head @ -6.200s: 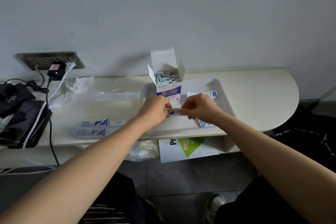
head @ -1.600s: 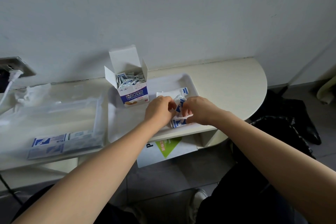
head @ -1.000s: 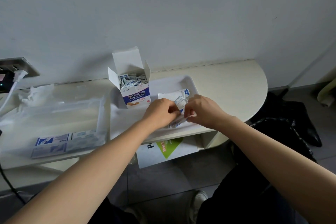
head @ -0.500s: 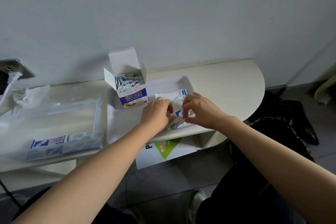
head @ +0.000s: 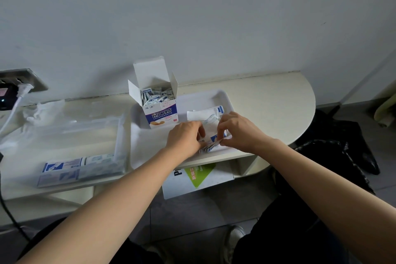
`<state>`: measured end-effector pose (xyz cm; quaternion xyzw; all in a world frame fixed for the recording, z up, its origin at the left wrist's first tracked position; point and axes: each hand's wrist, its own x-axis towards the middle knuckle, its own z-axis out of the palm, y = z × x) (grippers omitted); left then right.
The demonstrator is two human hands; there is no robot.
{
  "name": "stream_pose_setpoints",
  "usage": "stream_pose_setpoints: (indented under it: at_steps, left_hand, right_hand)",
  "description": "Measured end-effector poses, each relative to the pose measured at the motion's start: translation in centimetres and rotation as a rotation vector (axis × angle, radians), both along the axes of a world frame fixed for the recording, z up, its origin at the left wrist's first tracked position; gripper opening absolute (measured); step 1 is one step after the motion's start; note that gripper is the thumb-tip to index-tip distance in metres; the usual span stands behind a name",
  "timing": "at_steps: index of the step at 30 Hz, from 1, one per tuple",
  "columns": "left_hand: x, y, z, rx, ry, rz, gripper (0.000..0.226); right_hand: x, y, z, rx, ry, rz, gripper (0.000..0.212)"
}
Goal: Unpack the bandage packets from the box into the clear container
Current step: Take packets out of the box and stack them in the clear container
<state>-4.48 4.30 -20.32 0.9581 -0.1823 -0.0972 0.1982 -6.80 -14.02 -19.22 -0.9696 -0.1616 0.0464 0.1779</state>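
A small white and blue bandage box (head: 159,111) stands open in the back left of a white tray (head: 150,148), full of blue and white packets (head: 156,97). In the tray's front right, my left hand (head: 186,138) and my right hand (head: 237,129) pinch a small stack of bandage packets (head: 211,147) between them. More packets and a white paper sheet (head: 201,117) lie just behind my fingers. The clear container (head: 70,133) sits left of the tray, with flat blue and white packets (head: 79,167) along its front edge.
The tray and container rest on a cream shelf (head: 274,109) against a grey wall. A wall socket with a white plug (head: 22,88) is at the far left, and crumpled clear plastic (head: 40,109) lies near it. A white and green card (head: 197,178) sits under the shelf; a dark bag (head: 342,148) is on the floor right.
Both hands have stayed over the tray's front right, gathering loose packets into a stack between the fingers. The box has not moved.
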Motion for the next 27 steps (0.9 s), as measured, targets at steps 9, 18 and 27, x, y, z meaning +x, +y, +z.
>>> stream_pose_setpoints:
  at_steps: [9,18,27]
  left_hand:
    - [0.0,1.2,0.5,-0.123,0.027,-0.096,0.017]
    - [-0.3,5.1,2.2,-0.108,-0.069,-0.084,0.037]
    - [-1.5,9.1,1.0,-0.031,-0.049,0.143,0.018]
  right_hand:
    - [0.3,0.1,0.1,0.001,0.074,0.025,0.011]
    - [1.1,4.1,1.0,0.203,0.107,-0.002,0.024]
    - [1.7,8.7,-0.3,0.105,0.156,0.001,0.024]
